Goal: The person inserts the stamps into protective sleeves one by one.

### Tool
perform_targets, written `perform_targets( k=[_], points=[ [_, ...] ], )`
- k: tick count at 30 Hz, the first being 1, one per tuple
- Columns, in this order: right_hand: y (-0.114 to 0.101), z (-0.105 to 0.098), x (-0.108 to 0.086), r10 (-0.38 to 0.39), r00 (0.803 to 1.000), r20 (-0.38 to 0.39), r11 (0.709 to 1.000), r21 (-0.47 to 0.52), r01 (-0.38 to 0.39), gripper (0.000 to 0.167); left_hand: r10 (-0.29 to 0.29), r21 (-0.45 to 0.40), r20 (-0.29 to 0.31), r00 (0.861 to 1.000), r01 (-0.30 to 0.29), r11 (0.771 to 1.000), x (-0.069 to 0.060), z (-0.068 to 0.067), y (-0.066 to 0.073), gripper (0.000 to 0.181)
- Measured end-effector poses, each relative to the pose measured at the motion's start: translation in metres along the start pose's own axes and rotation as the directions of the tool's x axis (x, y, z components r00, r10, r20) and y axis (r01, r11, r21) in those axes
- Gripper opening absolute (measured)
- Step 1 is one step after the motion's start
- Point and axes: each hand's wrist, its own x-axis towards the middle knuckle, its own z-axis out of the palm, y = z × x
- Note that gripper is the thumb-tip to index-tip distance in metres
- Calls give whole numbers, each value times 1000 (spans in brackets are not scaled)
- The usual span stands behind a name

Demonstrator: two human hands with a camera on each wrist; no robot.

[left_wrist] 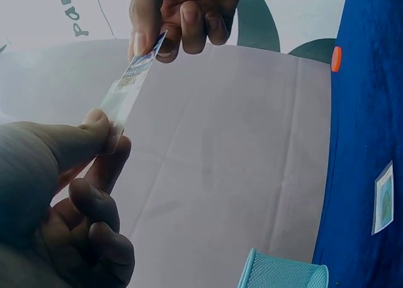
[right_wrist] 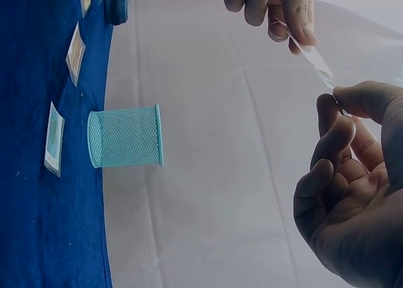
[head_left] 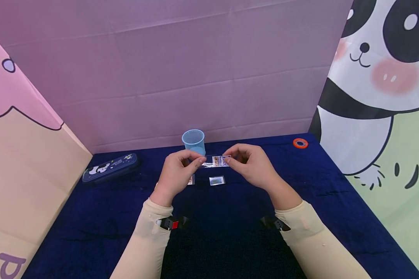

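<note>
Both hands hold a small printed card with a clear plastic sleeve between them, above the table. My left hand [head_left: 177, 172] pinches the clear end of the plastic sleeve [left_wrist: 115, 108] between thumb and forefinger. At the other end, my right hand [head_left: 253, 166] pinches the printed card [head_left: 220, 161] with thumb and finger. How far the card lies inside the sleeve I cannot tell. Below the hands, a small sleeved picture card [head_left: 217, 181] lies on the cloth. Another card [right_wrist: 75, 55] is partly covered by my left hand in the head view.
A light blue mesh cup [head_left: 194, 140] stands behind the hands. On the left lies a dark blue pencil case [head_left: 109, 167] with a panda print. An orange ring-shaped roll [head_left: 300, 143] is at the back right. Dark blue cloth [head_left: 230, 232] covers the table; printed curtains surround it.
</note>
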Motion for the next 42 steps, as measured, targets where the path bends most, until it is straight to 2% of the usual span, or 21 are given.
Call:
perform_targets(
  k=[8,21,30,42],
  points=[
    [0,2,0,1,1000,7,1000,5,-1,10,33,-29,-17,999,-33,999,0,0,0,12],
    [-2,4,-1,-8,999,35,1000,20,7,12,21,-33,6,1000,-21,999,-1,1,1,13],
    [2,-2,0,0,1000,6,1000,27,0,8,42,-40,-14,999,-42,998,0,0,0,12],
    [3,-1,-1,8,999,38,1000,-5,-7,9,39,-34,-19,999,-40,999,0,2,-1,12]
  ],
)
